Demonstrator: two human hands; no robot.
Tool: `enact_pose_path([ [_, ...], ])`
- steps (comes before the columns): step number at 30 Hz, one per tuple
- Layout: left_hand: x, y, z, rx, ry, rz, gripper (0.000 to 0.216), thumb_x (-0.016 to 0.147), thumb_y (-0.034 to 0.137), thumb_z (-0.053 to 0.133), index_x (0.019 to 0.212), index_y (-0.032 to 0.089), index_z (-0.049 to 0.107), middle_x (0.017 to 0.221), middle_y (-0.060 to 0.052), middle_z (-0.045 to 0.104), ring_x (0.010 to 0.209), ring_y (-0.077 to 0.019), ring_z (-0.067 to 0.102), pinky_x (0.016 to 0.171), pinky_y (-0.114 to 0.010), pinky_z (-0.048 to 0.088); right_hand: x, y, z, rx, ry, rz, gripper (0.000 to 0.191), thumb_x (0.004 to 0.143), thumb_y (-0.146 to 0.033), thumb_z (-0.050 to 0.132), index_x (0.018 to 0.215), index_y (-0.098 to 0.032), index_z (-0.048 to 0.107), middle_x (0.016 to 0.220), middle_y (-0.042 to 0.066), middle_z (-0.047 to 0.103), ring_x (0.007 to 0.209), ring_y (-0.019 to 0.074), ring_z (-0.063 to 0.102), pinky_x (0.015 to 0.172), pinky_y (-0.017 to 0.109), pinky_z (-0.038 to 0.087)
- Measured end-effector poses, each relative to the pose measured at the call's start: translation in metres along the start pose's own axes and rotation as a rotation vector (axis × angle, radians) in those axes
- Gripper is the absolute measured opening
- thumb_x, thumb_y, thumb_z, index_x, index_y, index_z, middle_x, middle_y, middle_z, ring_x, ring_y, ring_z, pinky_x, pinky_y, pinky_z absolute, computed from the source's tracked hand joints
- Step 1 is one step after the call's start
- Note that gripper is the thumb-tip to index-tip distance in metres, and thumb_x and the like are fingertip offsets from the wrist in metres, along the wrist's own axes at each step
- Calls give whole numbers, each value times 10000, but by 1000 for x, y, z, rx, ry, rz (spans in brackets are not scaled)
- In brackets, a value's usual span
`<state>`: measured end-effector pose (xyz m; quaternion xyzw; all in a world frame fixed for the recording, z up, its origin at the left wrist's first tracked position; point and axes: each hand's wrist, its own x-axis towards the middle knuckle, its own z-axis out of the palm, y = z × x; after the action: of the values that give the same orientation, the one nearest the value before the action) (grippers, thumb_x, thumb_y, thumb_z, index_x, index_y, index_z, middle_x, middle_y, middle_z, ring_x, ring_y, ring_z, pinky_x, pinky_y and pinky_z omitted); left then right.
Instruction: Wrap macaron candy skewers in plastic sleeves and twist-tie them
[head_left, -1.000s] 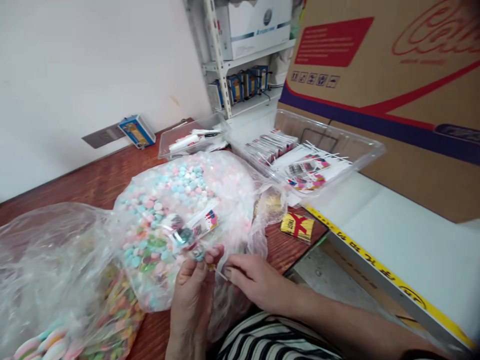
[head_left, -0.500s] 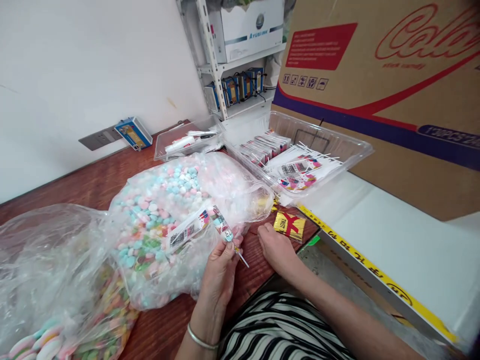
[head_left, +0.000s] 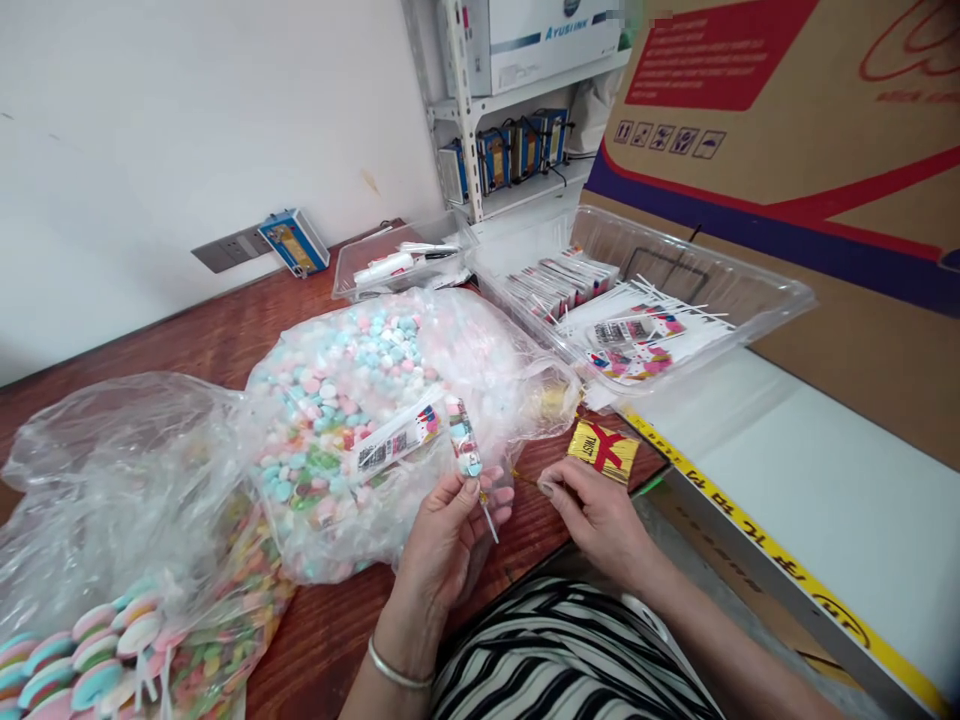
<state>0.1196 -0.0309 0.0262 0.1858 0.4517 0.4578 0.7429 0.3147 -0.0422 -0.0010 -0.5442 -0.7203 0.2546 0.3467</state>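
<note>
My left hand (head_left: 450, 525) pinches a small printed clear candy bag (head_left: 463, 440) holding pale blue and white candy. A white stick points down from the bag's lower end, with a bit of gold around it. Right of it, my right hand (head_left: 592, 505) is closed, thumb against fingertips, on a thin gold twist tie (head_left: 526, 479) that sticks out to the left. Just behind that hand lies a bundle of gold twist ties (head_left: 613, 458) with red print. A printed white packet (head_left: 396, 440) rests on the big plastic bag of pastel candies (head_left: 326, 395).
Another plastic bag (head_left: 127, 470) at the left holds gummy candies and swirled lollipops (head_left: 97, 650). Behind are a clear tray (head_left: 772, 290) of printed packets and white sticks, and a smaller clear box (head_left: 349, 285). A large cardboard box (head_left: 750, 140) stands at the right.
My right hand has lifted off the table and turned, and a gold twist tie now shows at its fingertips. My left hand still holds the candy bag, now more upright. The view has shifted left.
</note>
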Motion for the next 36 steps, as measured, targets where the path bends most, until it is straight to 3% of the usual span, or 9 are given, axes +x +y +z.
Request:
enact_pose_path([
  [5,-2,-4,3,-11,-88,-38,134,779,246,737,842,128,724,1063,-98,698,889,-188,677,816,-308,545,-4,-7,-3,-97,-30,-114,155,988,-207,429,881,-206,541,830,29,601,782,168,583,706,272,441],
  [8,0,-7,5,-23,-103,8,138,772,254,742,824,127,735,928,-77,711,852,-166,655,825,-298,521,-8,-8,-1,-162,-60,-179,173,993,-212,408,900,-204,553,843,41,621,776,171,591,695,272,452],
  [16,4,-7,6,99,42,135,210,659,310,818,736,128,745,722,-33,699,677,-118,598,728,-246,474,-10,-1,1,-168,-38,-123,166,997,-208,403,906,-194,542,847,43,605,772,168,601,713,278,455],
  [21,3,-7,8,89,-1,124,211,683,316,805,746,124,743,750,-42,702,715,-122,611,769,-251,472,-12,4,-1,-158,-27,-110,153,990,-206,413,898,-205,535,840,36,604,769,166,597,706,275,457],
  [27,1,-7,9,41,-90,12,187,721,291,784,805,129,745,898,-83,715,829,-169,643,826,-309,500,-12,-1,-3,-202,-1,-168,175,992,-214,395,905,-203,547,843,52,627,759,171,611,688,273,476],
  [32,2,-6,11,11,-36,69,181,695,276,800,774,121,748,792,-65,715,770,-146,642,815,-277,497,-12,-6,-2,-168,-37,-218,156,980,-195,413,930,-210,559,860,49,643,765,163,607,690,263,475],
  [36,-8,9,10,44,20,147,194,699,292,796,785,123,753,772,-53,712,739,-141,643,761,-266,506,-5,-16,-3,-94,58,-160,116,965,-190,437,913,-216,537,835,33,619,767,159,593,697,262,462],
])
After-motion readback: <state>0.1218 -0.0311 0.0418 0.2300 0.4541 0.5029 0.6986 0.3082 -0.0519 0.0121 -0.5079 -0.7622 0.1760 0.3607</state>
